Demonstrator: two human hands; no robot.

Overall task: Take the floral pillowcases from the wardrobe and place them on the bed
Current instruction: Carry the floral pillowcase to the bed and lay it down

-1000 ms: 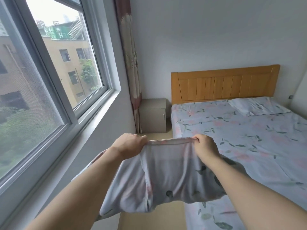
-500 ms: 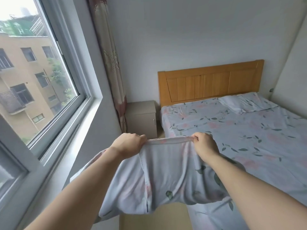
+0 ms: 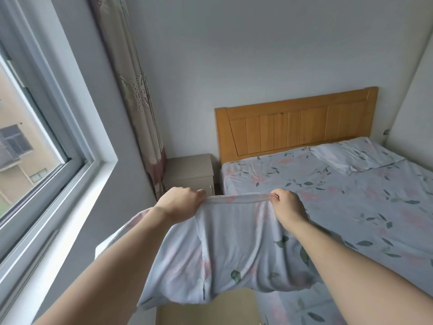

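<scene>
left hand (image 3: pixel 180 202) | right hand (image 3: pixel 289 207) | both outstretched, gripping pillowcase (image 3: pixel 234 249) edge

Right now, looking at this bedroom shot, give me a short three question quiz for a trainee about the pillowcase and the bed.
1. True or false: both the left hand and the right hand grip the top edge of the floral pillowcase.
2. Multiple choice: the pillow on the bed lies A) near the headboard, on the side away from the window, B) at the foot of the bed, C) on the nightstand.
3. Fill in: the pillowcase is not yet lying on the bed; it hangs from both ____.

Key: 1 true; 2 A; 3 hands.
</scene>
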